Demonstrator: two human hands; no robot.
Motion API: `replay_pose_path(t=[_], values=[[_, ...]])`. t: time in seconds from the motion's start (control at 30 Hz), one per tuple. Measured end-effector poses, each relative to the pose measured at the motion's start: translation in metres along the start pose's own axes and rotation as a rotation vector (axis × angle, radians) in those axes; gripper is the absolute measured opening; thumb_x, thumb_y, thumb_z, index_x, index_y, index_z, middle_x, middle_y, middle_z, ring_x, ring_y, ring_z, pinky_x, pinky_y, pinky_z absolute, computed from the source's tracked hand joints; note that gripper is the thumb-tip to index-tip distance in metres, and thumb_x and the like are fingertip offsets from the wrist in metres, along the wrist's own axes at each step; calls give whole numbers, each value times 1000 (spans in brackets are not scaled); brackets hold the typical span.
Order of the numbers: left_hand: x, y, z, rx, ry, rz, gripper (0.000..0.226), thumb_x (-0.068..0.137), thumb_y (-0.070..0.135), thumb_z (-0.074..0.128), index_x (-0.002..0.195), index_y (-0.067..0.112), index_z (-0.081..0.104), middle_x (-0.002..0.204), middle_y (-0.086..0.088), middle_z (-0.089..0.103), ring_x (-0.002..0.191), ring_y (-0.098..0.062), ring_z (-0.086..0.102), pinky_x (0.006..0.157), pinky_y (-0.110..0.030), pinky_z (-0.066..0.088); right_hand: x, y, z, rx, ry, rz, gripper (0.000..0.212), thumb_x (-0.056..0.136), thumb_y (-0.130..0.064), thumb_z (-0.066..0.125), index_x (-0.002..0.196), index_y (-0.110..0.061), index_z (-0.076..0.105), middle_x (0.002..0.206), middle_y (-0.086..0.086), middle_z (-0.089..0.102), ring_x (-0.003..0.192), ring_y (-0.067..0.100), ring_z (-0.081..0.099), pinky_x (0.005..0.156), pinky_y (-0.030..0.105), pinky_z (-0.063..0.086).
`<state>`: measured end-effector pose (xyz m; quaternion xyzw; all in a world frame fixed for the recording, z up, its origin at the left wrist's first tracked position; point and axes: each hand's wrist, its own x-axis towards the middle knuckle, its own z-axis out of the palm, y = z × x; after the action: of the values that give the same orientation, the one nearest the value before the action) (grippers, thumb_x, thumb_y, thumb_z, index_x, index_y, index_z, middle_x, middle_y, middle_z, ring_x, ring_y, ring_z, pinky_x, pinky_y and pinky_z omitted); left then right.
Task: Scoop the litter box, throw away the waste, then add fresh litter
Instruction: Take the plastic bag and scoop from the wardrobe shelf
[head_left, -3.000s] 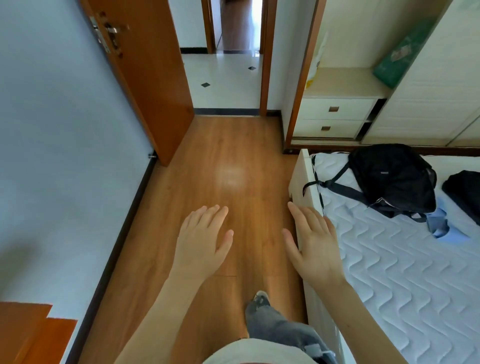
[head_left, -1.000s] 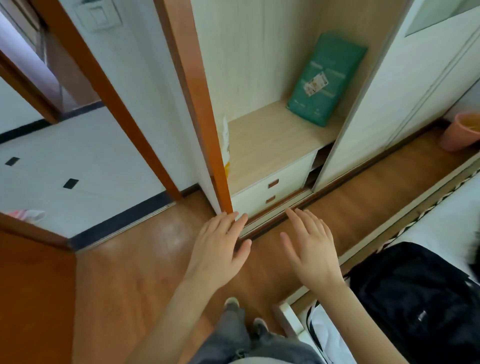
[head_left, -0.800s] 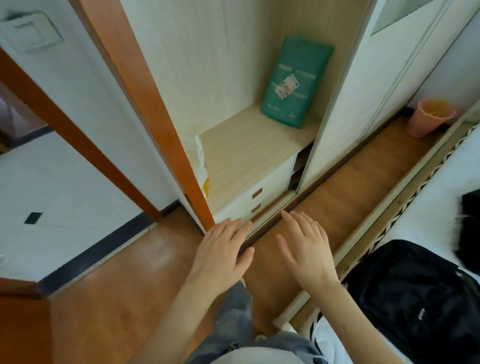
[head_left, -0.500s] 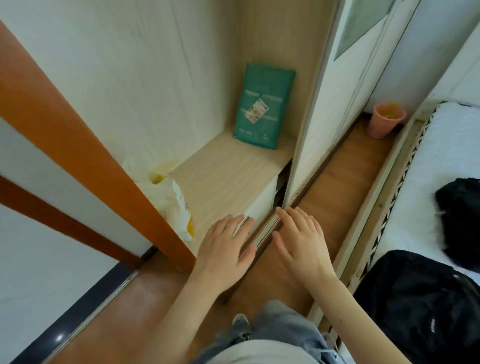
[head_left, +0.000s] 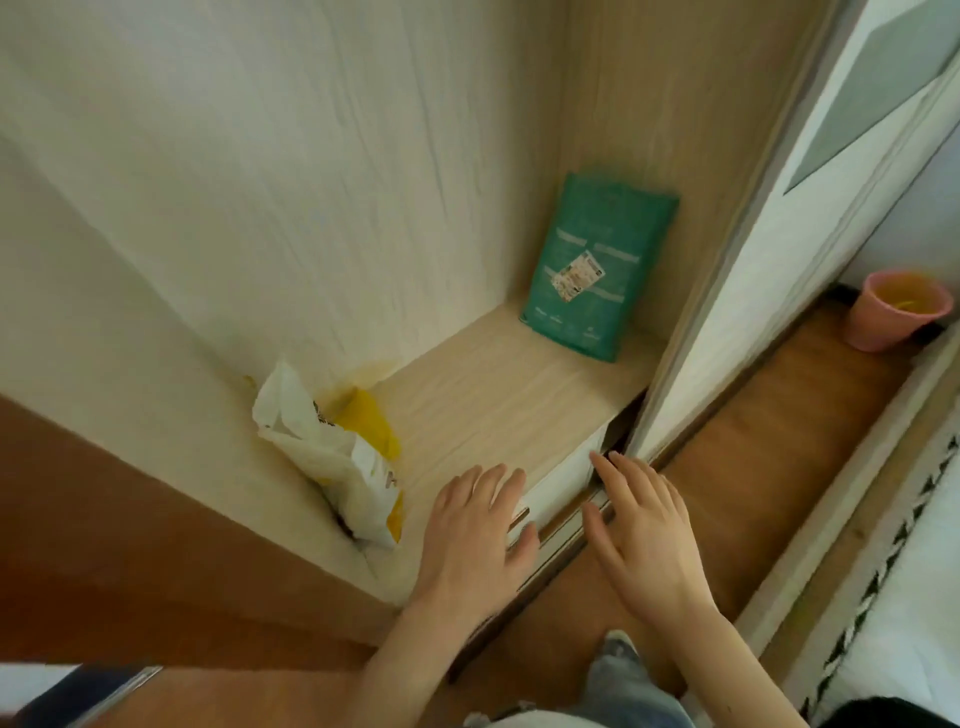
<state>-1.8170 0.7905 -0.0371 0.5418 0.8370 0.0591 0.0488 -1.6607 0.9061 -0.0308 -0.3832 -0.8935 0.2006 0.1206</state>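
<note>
At the far left an orange-brown wooden door frame (head_left: 104, 525) slants across the view, with the pale wood-grain wardrobe panel (head_left: 311, 156) rising behind it. Against that panel, at the left end of the light wooden shelf top (head_left: 493, 395), a crumpled white and yellow plastic bag (head_left: 337, 462) leans with its mouth open. The left hand (head_left: 470, 540) hovers flat above the shelf's front edge, fingers straight and spread, holding nothing. Further back in the shelf's right corner, a green rectangular sealed bag with a printed label (head_left: 597, 265) stands upright against the back wall. The right hand (head_left: 641, 535) hangs over the white drawer front (head_left: 563, 483), fingers likewise straight and empty. Beyond the white sliding door (head_left: 779, 234), a pink plastic bucket (head_left: 898, 309) sits on the brown wooden floor (head_left: 753, 493).
</note>
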Motion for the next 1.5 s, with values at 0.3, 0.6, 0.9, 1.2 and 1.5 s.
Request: replay_pose_path(t=[0.3,0.6,0.9,1.2,1.5], values=[[38,33,-1,-82,134,-518,59,92,52,28,146,30,30,151,6,35,139,-17,29,113,-33,23,104,47,-21,-70,-221,-397,53,98,-49,31,146,-27,35,149,-1,40,142,21,27,116,42,21],[10,21,-4,-131,254,-808,59,92,54,22,146,31,30,150,5,35,138,-16,29,113,-37,26,156,-14,6,-62,-296,-763,57,94,-45,31,137,-14,50,136,11,55,129,31,46,108,48,35],[32,-45,-18,-122,294,-841,61,92,53,27,146,25,30,149,2,37,136,-19,32,112,-40,31,200,-88,39,-27,-281,-900,55,95,-43,33,138,-13,48,138,11,52,131,32,43,107,51,35],[88,-101,-10,-357,445,-893,45,85,12,60,129,6,50,127,-9,52,118,-24,49,99,-33,42,245,-126,63,-9,-309,-983,49,97,-35,39,140,-11,46,141,13,48,133,32,40,108,50,32],[121,-153,7,-276,207,-1401,40,92,28,52,120,1,42,123,-15,44,107,-23,48,90,-27,41,292,-147,83,67,-359,-1212,42,96,-23,48,134,-5,51,131,14,55,121,34,50,98,50,40]])
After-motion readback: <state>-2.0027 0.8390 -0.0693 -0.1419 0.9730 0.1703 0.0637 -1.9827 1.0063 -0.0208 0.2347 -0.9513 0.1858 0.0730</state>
